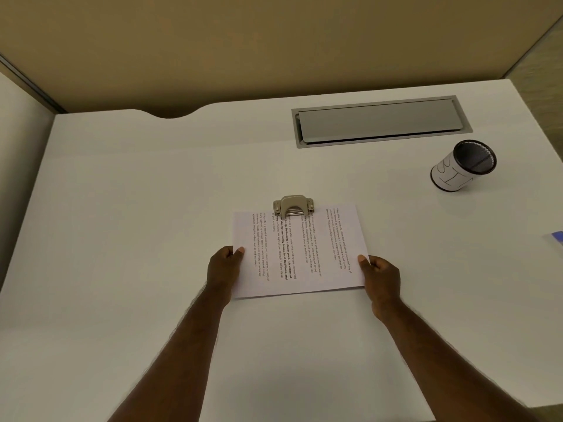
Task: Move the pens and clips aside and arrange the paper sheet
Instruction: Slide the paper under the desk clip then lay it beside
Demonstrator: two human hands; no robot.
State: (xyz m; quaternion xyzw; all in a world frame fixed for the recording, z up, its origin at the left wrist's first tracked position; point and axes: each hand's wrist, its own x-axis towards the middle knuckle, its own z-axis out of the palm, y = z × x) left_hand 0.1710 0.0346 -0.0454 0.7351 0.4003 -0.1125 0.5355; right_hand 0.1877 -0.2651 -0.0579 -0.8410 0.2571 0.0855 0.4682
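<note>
A white paper sheet [300, 254] with printed text lies at the middle of the white desk [122, 208], its long sides running left to right. My left hand [224, 269] pinches its left edge, thumb on top. My right hand [379, 277] pinches its right edge the same way. A metal clip [293, 205] of a clipboard sits at the sheet's far edge, over the paper's top margin. No pens are in view.
A mesh pen cup [463, 166] wrapped in white paper stands at the right, nothing visible inside. A grey cable hatch [380, 121] is set into the desk at the back. A blue-edged object [556, 237] shows at the right border. Tan partition walls surround the desk.
</note>
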